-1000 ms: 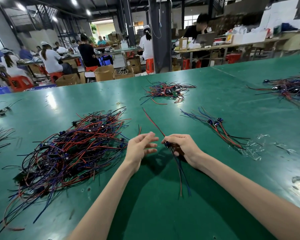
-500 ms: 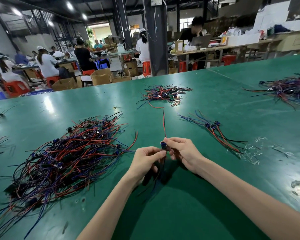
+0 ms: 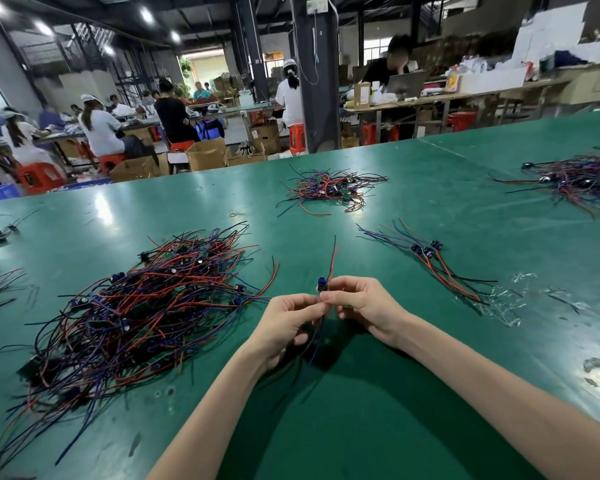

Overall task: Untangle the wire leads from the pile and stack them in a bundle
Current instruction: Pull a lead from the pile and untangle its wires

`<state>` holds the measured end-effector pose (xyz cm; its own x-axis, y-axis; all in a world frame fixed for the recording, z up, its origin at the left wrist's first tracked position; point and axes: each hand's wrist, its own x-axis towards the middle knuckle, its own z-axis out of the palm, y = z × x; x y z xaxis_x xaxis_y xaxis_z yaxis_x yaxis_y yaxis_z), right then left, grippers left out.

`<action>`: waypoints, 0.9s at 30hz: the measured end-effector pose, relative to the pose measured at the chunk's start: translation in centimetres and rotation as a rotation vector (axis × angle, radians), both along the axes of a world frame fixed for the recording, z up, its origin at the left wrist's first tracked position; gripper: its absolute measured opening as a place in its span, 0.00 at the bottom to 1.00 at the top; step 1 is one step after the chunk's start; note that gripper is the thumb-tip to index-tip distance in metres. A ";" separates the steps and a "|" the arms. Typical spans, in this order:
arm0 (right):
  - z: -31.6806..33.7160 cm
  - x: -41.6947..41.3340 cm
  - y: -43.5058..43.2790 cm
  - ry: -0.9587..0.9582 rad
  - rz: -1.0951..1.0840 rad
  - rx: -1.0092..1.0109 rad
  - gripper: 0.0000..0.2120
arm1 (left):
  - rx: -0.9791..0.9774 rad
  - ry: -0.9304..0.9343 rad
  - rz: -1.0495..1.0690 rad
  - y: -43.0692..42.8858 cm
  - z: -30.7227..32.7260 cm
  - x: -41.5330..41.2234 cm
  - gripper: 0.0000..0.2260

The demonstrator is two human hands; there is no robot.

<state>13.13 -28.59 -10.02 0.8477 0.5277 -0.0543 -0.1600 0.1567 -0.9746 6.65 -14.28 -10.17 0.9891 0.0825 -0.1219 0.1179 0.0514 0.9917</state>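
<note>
— Where are we holding the wire lead (image 3: 332, 259)?

— We are holding it up over the green desk (image 3: 361, 427), just right of the big tangled pile (image 3: 146, 306). Our left hand (image 3: 284, 320) and right hand (image 3: 361, 306) are meeting on it. The fingers (image 3: 340, 289) of both hands are curling in and pinching it just below its small blue part (image 3: 323, 284).

— Which way is it pointing?

— Its long axis is running away from us, nearly straight up in the view. The red and black ends are reaching up past our fingers. The blue and dark ends are hanging down towards us under the left hand.

— And the bundle (image 3: 440, 265)?

— It is lying on the desk to our right, well apart from our hands. Its blue parts are sitting together, the red ends are slanting towards us and rightward, and the blue ends are fanning away to the left. Crumpled clear film (image 3: 506, 299) is lying just beside it.

— What are we seeing around us?

— The desk is shining under the ceiling lights. Two more heaps are lying farther off, one ahead (image 3: 329, 188) and one at the far right (image 3: 582, 178). Beyond the desk, people are sitting on red stools (image 3: 40, 174) at other desks, with cardboard boxes (image 3: 205, 155) on the floor.
</note>
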 end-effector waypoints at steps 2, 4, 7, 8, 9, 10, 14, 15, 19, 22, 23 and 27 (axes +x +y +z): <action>-0.2 0.0 0.0 -0.015 -0.030 0.009 0.07 | -0.009 -0.002 -0.009 0.0 0.0 0.0 0.04; -0.4 0.1 0.0 -0.044 -0.051 0.016 0.07 | -0.002 -0.013 -0.026 0.0 0.0 0.0 0.05; -0.4 0.2 0.0 -0.083 -0.055 0.008 0.08 | 0.021 -0.037 -0.046 -0.1 0.2 -0.3 0.07; -0.4 0.1 0.0 -0.088 -0.052 0.009 0.08 | 0.027 -0.040 -0.050 -0.1 0.2 -0.4 0.07; -0.4 0.1 0.0 -0.092 -0.046 0.010 0.08 | 0.035 -0.039 -0.054 -0.1 0.2 -0.5 0.06; -0.4 0.1 -0.1 -0.096 -0.040 0.010 0.08 | 0.045 -0.037 -0.057 -0.1 0.1 -0.5 0.05; -0.5 -0.1 -0.3 -0.082 -0.042 0.010 0.07 | 0.056 -0.040 -0.058 -0.4 -0.1 -0.5 0.04; -0.5 -0.1 -0.4 -0.085 -0.051 0.017 0.07 | 0.050 -0.038 -0.053 -0.5 -0.1 -0.5 0.04; -0.3 0.2 -0.3 -0.173 -0.140 -0.029 0.08 | 0.032 -0.002 -0.083 -0.5 -0.1 -0.6 0.04; 0.0 1.4 -0.8 -0.194 -0.250 -0.035 0.08 | 0.085 0.022 -0.095 -0.9 -0.1 -0.9 0.04; -0.1 1.7 -1.0 -0.203 -0.274 -0.041 0.09 | 0.098 0.013 -0.075 -1.1 -0.1 -1.0 0.03; -0.5 2.4 -1.4 -0.222 -0.309 -0.073 0.08 | 0.138 -0.026 0.019 -1.8 -0.3 -0.7 0.05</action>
